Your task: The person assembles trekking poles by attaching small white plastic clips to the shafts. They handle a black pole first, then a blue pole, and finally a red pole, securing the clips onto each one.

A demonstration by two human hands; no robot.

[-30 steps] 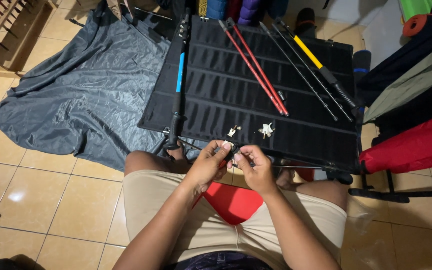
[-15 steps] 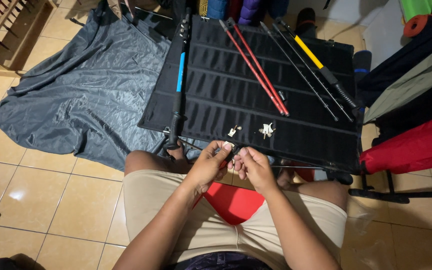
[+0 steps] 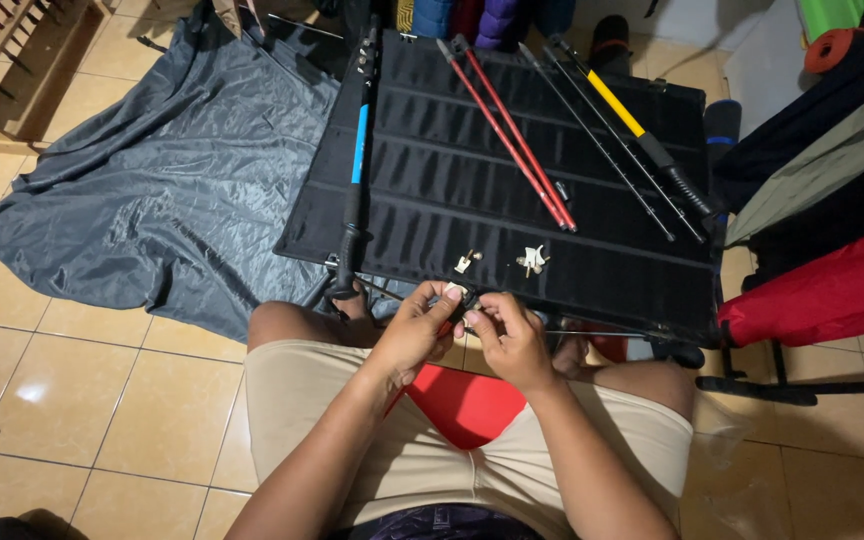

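Both forearms reach forward and converge above the lap. Left hand (image 3: 414,328) and right hand (image 3: 508,338) meet fingertip to fingertip, fingers curled in a pinching grip.

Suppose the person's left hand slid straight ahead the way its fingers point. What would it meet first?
Likely the small dark part pinched between the left hand and right hand; beyond that, the black mat, though depth is unclear.

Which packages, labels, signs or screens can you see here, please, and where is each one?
None show plainly: no package, sign or screen. The left hand and right hand pinch a small dark part over the black mat; any label on the poles is too small to tell.
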